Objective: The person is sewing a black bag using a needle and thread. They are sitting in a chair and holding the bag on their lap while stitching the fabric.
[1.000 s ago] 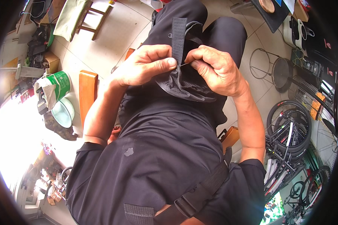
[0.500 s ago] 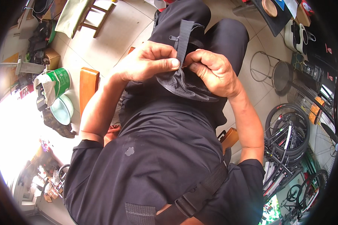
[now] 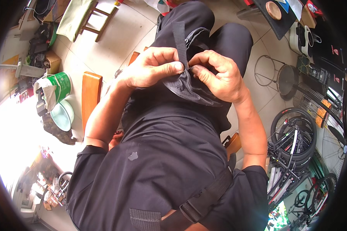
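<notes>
A black fabric bag with a zipper lies across my lap, and a flat webbing strap stands up from it. My left hand pinches the base of the strap between thumb and bent fingers. Close by on the other side, my right hand has thumb and forefinger pressed together at the same spot. A thin, needle-like sliver shows between its fingertips and the strap; it is too small to make out surely. The zipper edge curves behind the strap, above my fingers.
Wooden chair armrests flank me. To the left are a green bucket, a pale basin and a folding stool. On the right are a round strainer, a folded bicycle and a dark table.
The strap's top has swung left and straightened, and the zipper edge behind it has opened into a loop. Both hands remain at the strap's base, shifted only slightly.
</notes>
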`<state>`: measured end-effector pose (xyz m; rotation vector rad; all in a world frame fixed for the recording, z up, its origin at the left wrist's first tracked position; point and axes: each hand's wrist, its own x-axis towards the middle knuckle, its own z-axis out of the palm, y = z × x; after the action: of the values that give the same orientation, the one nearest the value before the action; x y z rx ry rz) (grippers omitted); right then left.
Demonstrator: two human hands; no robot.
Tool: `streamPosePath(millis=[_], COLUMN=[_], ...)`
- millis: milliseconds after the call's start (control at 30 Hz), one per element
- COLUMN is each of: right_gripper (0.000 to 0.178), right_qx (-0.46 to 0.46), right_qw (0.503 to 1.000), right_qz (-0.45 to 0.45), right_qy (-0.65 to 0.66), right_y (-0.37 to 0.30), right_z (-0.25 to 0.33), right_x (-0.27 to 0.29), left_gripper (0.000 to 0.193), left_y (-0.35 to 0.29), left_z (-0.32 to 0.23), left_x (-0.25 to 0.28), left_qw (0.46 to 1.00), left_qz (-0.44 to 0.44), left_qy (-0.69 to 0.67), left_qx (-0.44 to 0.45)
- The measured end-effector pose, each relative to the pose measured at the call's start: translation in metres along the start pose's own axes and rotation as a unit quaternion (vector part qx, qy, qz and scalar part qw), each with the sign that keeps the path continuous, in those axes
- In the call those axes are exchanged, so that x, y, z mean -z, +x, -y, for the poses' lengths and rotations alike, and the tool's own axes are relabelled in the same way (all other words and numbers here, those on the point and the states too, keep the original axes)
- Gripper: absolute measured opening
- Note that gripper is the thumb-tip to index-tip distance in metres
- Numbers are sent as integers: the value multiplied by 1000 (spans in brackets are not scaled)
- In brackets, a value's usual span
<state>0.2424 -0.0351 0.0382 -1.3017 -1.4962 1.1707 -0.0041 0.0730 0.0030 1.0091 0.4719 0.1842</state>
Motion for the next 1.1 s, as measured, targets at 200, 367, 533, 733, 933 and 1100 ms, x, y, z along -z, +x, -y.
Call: streamPosePath(millis=[200,367,533,733,933,1100], right_gripper=[9,8,7,21,34,17], right_qx=[-138,-110,-57,-99,-10,118], right_qw=[985,990,997,994,921,938], right_qz=[27,18,16,7,-185,-126], right_qy=[102,88,50,45,-343,-299], right_y=[-8,-6,-2,-2,2,-2], right_z=[-10,-11,1,5,0,54], right_x=[5,0,-6,0,25,18], left_gripper=[13,15,11,12,11,14], left_y=[-3,-2,0,-2,-3,-4], left_z=[-2,-2,1,0,-6,-10], left_x=[-2,-3,-2,-2,-11,-24], left_qw=[999,1000,1000,1000,999,997], left_qz=[1,2,-16,-8,-24,-66], left_qy=[-35,-27,-5,-22,-30,-33], left_qx=[0,-6,-5,-5,0,13])
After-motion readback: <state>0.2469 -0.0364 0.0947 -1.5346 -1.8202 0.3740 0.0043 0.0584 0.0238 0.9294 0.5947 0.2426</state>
